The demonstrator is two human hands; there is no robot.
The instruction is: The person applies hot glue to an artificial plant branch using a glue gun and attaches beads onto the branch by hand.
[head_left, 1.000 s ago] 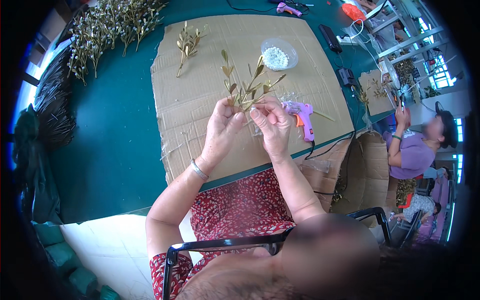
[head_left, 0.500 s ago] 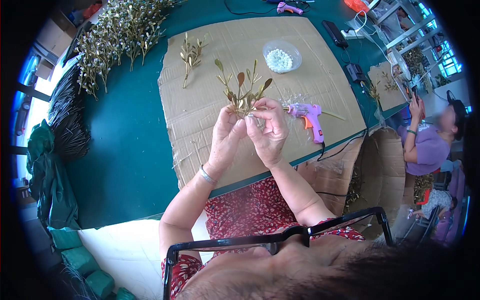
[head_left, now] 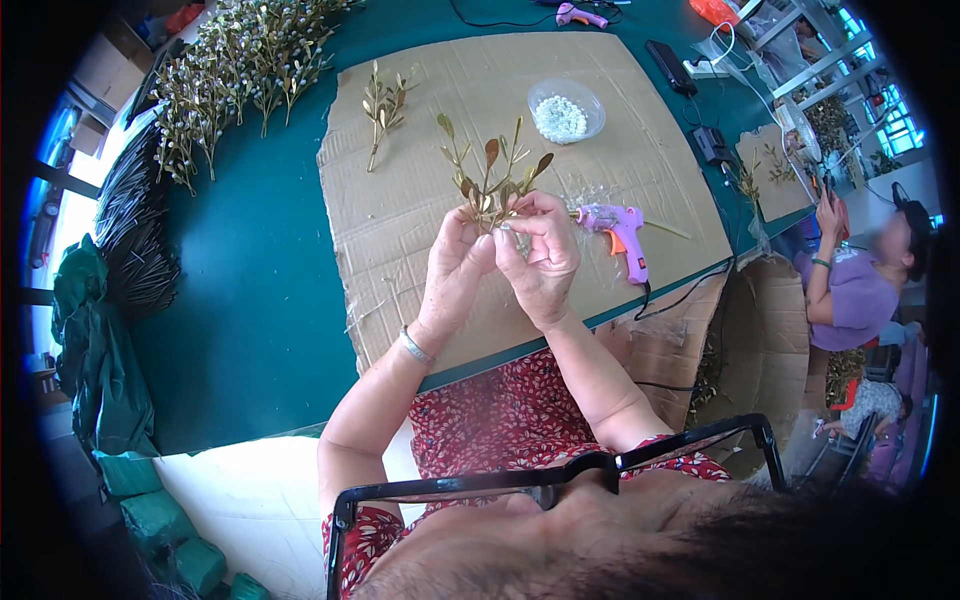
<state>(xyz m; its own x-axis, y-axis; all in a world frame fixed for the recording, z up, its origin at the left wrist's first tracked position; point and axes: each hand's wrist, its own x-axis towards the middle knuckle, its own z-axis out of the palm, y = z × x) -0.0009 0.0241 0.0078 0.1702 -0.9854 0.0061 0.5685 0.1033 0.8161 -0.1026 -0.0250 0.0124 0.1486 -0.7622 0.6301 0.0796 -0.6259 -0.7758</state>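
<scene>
Over the near half of a cardboard sheet, both hands meet at the base of an artificial gold-leaf sprig. My left hand is closed, its fingertips pinching the lower stems. My right hand is closed too, with thumb and forefinger pressed together at the same stems; a tiny pale spot shows there, too small to name. The sprig's leaves fan out away from me. Just right of my right hand lies a purple glue gun with an orange trigger, nozzle toward the hand. Beyond it, white beads fill part of a clear bowl.
Another gold sprig lies at the cardboard's far left. A heap of beaded sprigs and a bundle of black stems cover the table's left side. A second glue gun lies far back. A person sits at right.
The sprig has turned slightly in my fingers, its leaf tips shifting a little right. Both hands keep nearly the same place and pinch.
</scene>
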